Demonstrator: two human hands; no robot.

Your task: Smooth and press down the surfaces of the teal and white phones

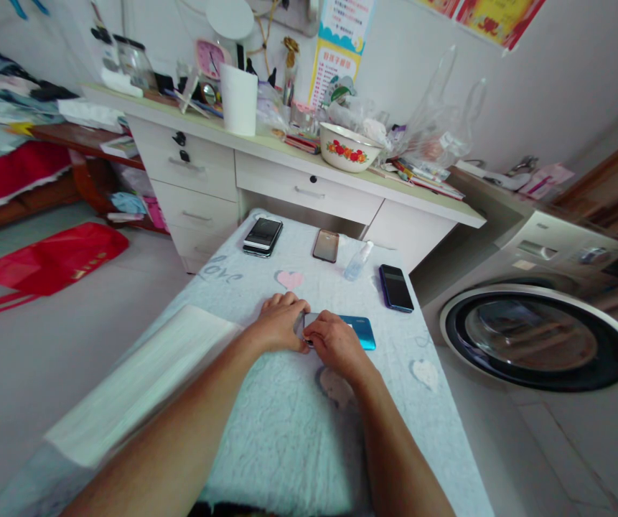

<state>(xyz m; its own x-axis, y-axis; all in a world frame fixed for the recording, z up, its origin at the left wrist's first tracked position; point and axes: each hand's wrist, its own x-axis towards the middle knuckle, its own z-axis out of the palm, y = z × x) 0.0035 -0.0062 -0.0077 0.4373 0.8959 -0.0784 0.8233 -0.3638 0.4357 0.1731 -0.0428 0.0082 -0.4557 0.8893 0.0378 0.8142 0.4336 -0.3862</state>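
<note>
A phone with a shiny blue back (363, 332) lies across the cloth-covered table, its back facing up. My left hand (283, 323) grips its left end, thumb on the near side and fingers on the far side. My right hand (334, 341) is closed over the middle of the same phone, fingertips pinched near the left end and close to my left thumb. A greyish edge shows between the hands; whether it is a case or part of the phone I cannot tell. Beyond the hands lie a brown-edged phone case (326, 245) and a clear spray bottle (359, 261) on its side.
On the table (287, 431) are stacked phones (263, 235) at the far left, a dark phone (395, 288) at the right and a folded white cloth or paper (147, 384) at the left. A white cabinet (309, 190) stands behind, a washing machine (540, 244) to the right.
</note>
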